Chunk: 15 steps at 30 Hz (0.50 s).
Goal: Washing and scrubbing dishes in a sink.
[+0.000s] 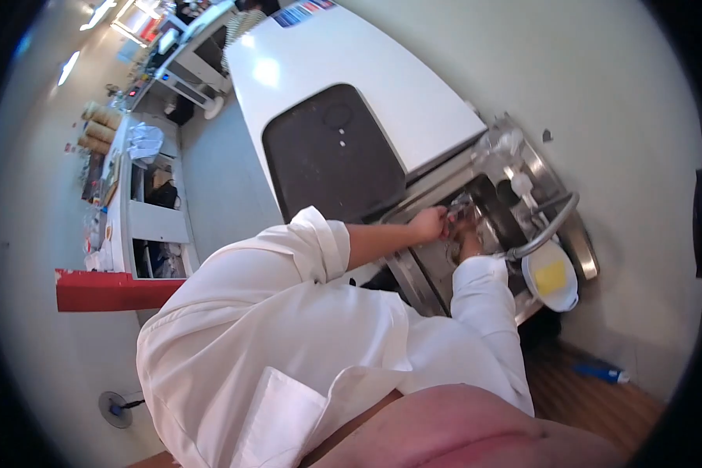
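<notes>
My left hand (429,224) reaches into a metal sink (439,272), its fingers curled around a clear, shiny object (461,208) that looks like glass or plastic. Close against it, my right hand (469,238) is blurred, and most of its fingers are hidden. Whether the right hand grips the same object cannot be made out. A curved metal faucet (553,225) arches over the sink just right of my right wrist. Beside the faucet sits a white plastic basin (566,292) with a yellow sponge or cloth (550,277) in it.
A white countertop (398,93) with a black tray (333,158) adjoins the sink. Clear items (500,143) stand at the sink's far end. A red ledge (117,291) and a white shelf unit (158,219) are at left. A seated person (243,26) is far back.
</notes>
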{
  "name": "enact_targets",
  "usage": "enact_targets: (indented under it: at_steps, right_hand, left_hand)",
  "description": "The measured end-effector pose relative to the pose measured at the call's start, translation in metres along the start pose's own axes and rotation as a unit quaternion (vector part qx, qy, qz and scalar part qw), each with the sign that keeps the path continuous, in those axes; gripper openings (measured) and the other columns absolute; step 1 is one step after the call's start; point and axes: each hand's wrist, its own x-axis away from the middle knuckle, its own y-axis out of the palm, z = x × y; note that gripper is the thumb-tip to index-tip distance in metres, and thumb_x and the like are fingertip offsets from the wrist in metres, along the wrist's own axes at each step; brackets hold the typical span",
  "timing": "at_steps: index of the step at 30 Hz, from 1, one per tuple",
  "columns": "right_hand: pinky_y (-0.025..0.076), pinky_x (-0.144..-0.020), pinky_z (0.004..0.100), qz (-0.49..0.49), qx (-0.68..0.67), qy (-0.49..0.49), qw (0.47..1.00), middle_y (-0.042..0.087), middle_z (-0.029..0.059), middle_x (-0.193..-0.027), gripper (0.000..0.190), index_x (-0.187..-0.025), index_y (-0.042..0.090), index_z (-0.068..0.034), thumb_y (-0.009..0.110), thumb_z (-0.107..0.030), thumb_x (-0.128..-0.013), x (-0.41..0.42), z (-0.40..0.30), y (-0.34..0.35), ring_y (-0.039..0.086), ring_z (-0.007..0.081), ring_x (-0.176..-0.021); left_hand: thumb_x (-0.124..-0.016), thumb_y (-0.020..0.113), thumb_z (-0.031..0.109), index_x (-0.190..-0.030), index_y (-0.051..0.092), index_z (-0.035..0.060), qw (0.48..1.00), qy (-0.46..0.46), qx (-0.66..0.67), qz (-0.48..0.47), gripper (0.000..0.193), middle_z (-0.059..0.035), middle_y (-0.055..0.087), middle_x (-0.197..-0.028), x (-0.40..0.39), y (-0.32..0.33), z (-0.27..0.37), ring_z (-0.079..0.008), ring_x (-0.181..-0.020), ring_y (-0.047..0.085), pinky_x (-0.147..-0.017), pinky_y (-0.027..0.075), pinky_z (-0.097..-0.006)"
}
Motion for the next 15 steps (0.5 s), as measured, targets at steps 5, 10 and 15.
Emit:
enact_targets:
  at_steps: [5, 10, 15]
  right_hand:
    - [0.027, -0.121, 0.0605, 0.041, -0.03, 0.021, 0.998, 0.019, 0.0162, -0.169, 0.087, -0.162, 0.027, -0.018, 0.07, -0.038, -0.089, 0.026, 0.005, 0.032, 0.026, 0.0424, -0.153]
    - [0.032, -0.117, 0.0613, 0.061, -0.047, 0.023, 0.997, 0.025, 0.0158, -0.165, 0.082, -0.158, 0.033, -0.018, 0.071, -0.037, -0.088, 0.087, 0.015, 0.044, 0.03, 0.0416, -0.15]
    - [0.036, -0.113, 0.062, 0.056, -0.07, 0.008, 0.996, 0.031, 0.0154, -0.161, 0.078, -0.155, 0.04, -0.017, 0.072, -0.035, -0.086, 0.111, 0.023, 0.038, 0.035, 0.0408, -0.148]
  left_hand:
    - [-0.104, 0.048, 0.01, -0.111, 0.062, 0.0014, 0.999, 0.015, -0.035, -0.01, 0.017, -0.0101, 0.071, -0.085, 0.011, -0.009, 0.005, -0.0198, -0.075, 0.073, -0.07, 0.059, -0.0344]
    - [-0.104, 0.051, 0.009, -0.106, 0.061, -0.0002, 0.998, -0.027, 0.039, -0.045, 0.014, -0.0109, 0.069, -0.085, 0.012, 0.005, 0.004, -0.0214, -0.072, 0.072, -0.065, 0.058, -0.0354]
    - [-0.104, 0.05, 0.009, -0.102, 0.059, 0.0015, 0.983, -0.078, 0.163, -0.043, 0.012, -0.0123, 0.069, -0.084, 0.018, 0.022, 0.003, -0.022, -0.072, 0.072, -0.059, 0.055, -0.0329]
